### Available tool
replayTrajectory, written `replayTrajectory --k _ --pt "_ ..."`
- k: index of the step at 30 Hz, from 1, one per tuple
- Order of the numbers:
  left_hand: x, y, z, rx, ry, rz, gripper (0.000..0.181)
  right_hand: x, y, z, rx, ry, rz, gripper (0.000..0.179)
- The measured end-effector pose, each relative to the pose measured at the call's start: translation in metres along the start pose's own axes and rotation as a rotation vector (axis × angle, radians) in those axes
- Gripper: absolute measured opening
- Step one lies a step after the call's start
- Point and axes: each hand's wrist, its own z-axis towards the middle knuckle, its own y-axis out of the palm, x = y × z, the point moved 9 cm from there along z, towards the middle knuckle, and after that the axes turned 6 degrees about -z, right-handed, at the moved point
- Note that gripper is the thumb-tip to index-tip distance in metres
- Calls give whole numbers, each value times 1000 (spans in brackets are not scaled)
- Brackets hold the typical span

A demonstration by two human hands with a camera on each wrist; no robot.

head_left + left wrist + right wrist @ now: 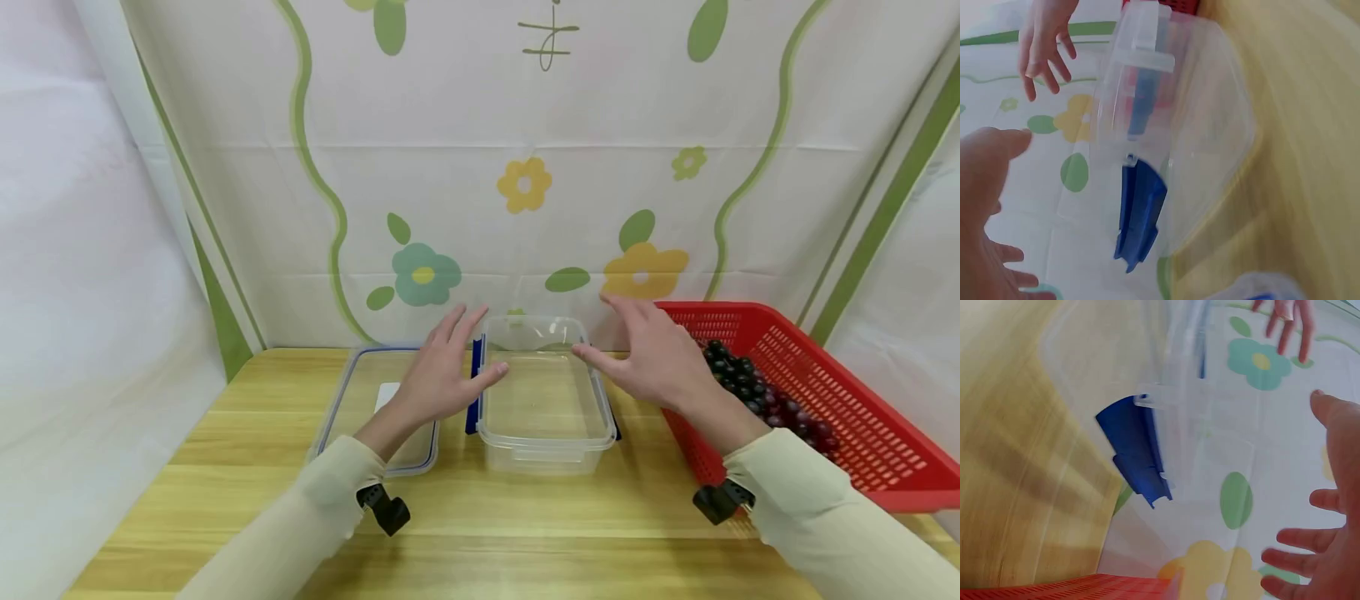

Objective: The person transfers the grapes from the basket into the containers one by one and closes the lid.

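While left hand (438, 379) hovers by container (543, 458) (thumb inward), right hand (658, 354) mirrors.

Printed cloth (450, 108) at the far side, head view: a single thin olive-green character (550, 37), high and near the middle, formed of two horizontal strokes crossed by a vertical one ending in a loop; it resembles the Japanese "ま", though the reading is uncertain. Clear lid (360, 392), left on the tabletop (510, 533): a small white label (386, 395), partly hidden, with no legible wording.
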Motion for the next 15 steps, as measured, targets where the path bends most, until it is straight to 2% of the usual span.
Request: replayTrajectory --k 2,6,11,15 --pt "-1 2 -2 16 -12 -144 84 5 -7 -2 6 15 68 96" --pt "-8 7 -6 46 -81 -390 80 15 -22 -8 29 44 193 87" --pt "-21 18 -13 85 -201 -598 73 30 -35 -19 36 91 282 80" --pt "-30 27 -17 123 -263 -704 66 43 -42 -25 43 106 305 72"
